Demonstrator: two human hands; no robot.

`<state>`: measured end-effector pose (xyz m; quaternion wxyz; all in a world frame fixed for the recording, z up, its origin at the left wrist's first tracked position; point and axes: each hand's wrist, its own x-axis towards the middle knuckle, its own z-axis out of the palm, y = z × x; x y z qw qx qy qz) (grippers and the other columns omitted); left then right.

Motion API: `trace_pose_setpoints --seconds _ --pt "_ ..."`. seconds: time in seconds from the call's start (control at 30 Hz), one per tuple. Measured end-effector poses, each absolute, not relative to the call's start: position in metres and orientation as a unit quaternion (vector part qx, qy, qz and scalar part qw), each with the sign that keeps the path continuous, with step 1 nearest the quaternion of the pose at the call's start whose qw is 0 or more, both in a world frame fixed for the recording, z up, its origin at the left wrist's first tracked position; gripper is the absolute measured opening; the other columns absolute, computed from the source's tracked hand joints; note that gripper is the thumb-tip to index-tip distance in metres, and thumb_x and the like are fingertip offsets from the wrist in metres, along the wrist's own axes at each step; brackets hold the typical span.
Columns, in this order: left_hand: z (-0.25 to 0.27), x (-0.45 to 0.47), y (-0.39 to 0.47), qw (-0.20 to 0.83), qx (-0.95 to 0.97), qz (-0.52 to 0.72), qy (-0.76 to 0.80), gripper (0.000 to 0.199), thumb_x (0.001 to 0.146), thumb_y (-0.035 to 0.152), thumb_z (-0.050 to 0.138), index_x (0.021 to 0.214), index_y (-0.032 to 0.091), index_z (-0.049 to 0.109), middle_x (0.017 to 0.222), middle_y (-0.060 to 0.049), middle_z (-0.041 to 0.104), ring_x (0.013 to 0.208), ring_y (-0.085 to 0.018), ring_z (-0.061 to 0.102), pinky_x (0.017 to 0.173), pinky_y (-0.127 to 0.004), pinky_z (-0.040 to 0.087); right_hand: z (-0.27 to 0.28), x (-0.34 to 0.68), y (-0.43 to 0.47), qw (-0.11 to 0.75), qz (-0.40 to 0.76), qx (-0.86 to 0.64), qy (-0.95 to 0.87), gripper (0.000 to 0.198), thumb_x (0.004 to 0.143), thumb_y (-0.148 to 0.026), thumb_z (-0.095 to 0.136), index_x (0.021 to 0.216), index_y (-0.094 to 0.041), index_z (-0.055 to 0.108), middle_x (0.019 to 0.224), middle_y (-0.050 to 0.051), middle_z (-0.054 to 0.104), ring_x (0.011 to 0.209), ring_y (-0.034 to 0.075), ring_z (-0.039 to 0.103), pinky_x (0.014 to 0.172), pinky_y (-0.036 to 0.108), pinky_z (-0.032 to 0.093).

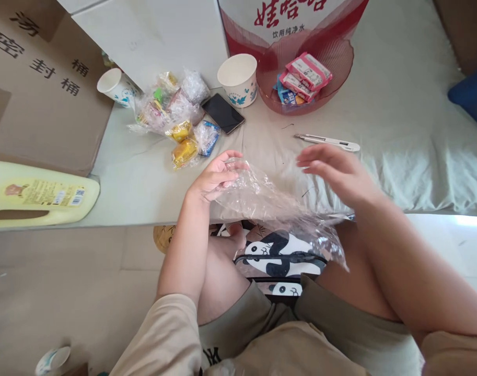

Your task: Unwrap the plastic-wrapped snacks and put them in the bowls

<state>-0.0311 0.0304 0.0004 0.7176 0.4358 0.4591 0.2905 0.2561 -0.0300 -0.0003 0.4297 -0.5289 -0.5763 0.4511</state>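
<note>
My left hand [218, 177] is closed on one end of a clear plastic bag [273, 201]. The crumpled bag stretches to the right over the edge of the cloth-covered surface and hangs above my lap. To its upper right, my right hand [336, 169] is raised with fingers apart, holding nothing and not touching the bag. A white utility knife [328, 141] lies just beyond that hand. Beyond my left hand are yellow-wrapped snacks [184, 151], a blue-wrapped snack [207, 137] and a black phone [223, 113].
A pink bowl [346, 68] holds pink snack packets [306, 73]. Paper cups [237, 78] flank a heap of crumpled wrappers [171, 104]. A yellow jug [38, 193] and a cardboard box [38, 125] stand left. A panda-print bag [281, 253] is between my legs.
</note>
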Motion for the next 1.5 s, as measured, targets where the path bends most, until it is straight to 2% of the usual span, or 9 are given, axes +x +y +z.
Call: trace_pose_setpoints --seconds 0.1,0.23,0.43,0.53,0.7,0.97,1.1,1.27,1.5 --pt "0.004 -0.017 0.027 0.724 0.465 0.273 0.429 0.058 0.051 0.02 0.086 0.105 0.023 0.064 0.095 -0.005 0.073 0.04 0.001 0.04 0.033 -0.014 0.022 -0.009 0.23 -0.025 0.334 0.619 -0.414 -0.578 0.041 0.078 -0.041 0.076 0.112 -0.024 0.063 0.101 0.006 0.073 0.089 0.021 0.07 0.071 0.034 0.059" --pt "0.0 -0.012 0.029 0.687 0.469 0.332 0.444 0.06 0.063 0.034 0.083 0.119 0.028 0.062 0.104 -0.007 0.073 0.043 -0.004 0.049 0.035 -0.017 0.028 -0.014 0.213 -0.031 0.192 0.724 -0.328 -0.576 0.026 0.079 -0.042 0.075 0.087 -0.02 0.062 0.066 -0.001 0.065 0.055 0.014 0.059 0.049 0.026 0.045" --pt "-0.027 -0.01 0.04 0.568 0.39 0.43 0.584 0.055 0.084 0.069 0.058 0.118 0.026 0.061 0.098 -0.008 0.074 0.06 -0.017 0.069 0.042 -0.022 0.041 -0.019 0.214 -0.033 0.388 0.611 -0.426 -0.542 0.029 0.084 -0.047 0.067 0.082 -0.023 0.052 0.065 -0.003 0.06 0.057 0.013 0.055 0.053 0.027 0.042" --pt "-0.024 0.0 0.029 0.644 0.36 0.395 0.547 0.067 0.084 0.079 0.048 0.106 0.019 0.065 0.093 -0.014 0.075 0.076 -0.024 0.073 0.051 -0.029 0.053 -0.023 0.21 -0.028 0.45 0.493 -0.498 -0.554 0.021 0.087 -0.04 0.061 0.082 -0.024 0.049 0.067 -0.001 0.062 0.063 0.016 0.059 0.062 0.031 0.045" --pt "-0.016 0.021 0.009 0.732 0.388 0.319 0.46 0.04 0.08 0.054 0.071 0.098 0.018 0.066 0.09 -0.01 0.075 0.084 -0.025 0.074 0.068 -0.036 0.061 -0.026 0.203 -0.024 0.413 0.338 -0.593 -0.603 0.016 0.083 -0.031 0.064 0.08 -0.024 0.049 0.066 -0.002 0.057 0.058 0.015 0.052 0.06 0.031 0.04" --pt "-0.022 0.009 0.017 0.64 0.446 0.411 0.472 0.027 0.079 0.029 0.073 0.102 0.023 0.058 0.102 -0.004 0.074 0.087 -0.017 0.075 0.075 -0.029 0.059 -0.03 0.209 -0.013 0.38 0.556 -0.527 -0.519 0.024 0.081 -0.042 0.068 0.09 -0.021 0.061 0.074 0.001 0.067 0.05 0.012 0.057 0.048 0.027 0.044" --pt "-0.016 0.0 0.012 0.645 0.48 0.315 0.505 0.035 0.081 0.033 0.071 0.112 0.024 0.057 0.076 -0.001 0.072 0.059 -0.015 0.07 0.052 -0.023 0.051 -0.028 0.21 -0.015 0.377 0.631 -0.481 -0.478 0.042 0.084 -0.041 0.066 0.121 -0.021 0.06 0.064 -0.001 0.068 0.043 0.013 0.055 0.042 0.026 0.044" --pt "0.0 -0.007 -0.006 0.634 0.505 0.382 0.445 0.052 0.073 0.049 0.079 0.111 0.022 0.056 0.067 0.002 0.07 0.048 -0.014 0.065 0.044 -0.022 0.047 -0.019 0.215 -0.03 0.462 0.588 -0.429 -0.507 0.056 0.093 -0.045 0.054 0.146 -0.033 0.04 0.067 -0.005 0.067 0.048 0.016 0.059 0.049 0.031 0.05" --pt "-0.012 -0.003 0.0 0.51 0.527 0.487 0.474 0.039 0.072 0.047 0.081 0.088 0.021 0.057 0.1 -0.005 0.074 0.074 -0.014 0.072 0.053 -0.021 0.052 -0.025 0.215 -0.029 0.488 0.5 -0.462 -0.546 0.064 0.092 -0.055 0.059 0.148 -0.034 0.037 0.099 0.005 0.072 0.07 0.019 0.068 0.068 0.038 0.059"
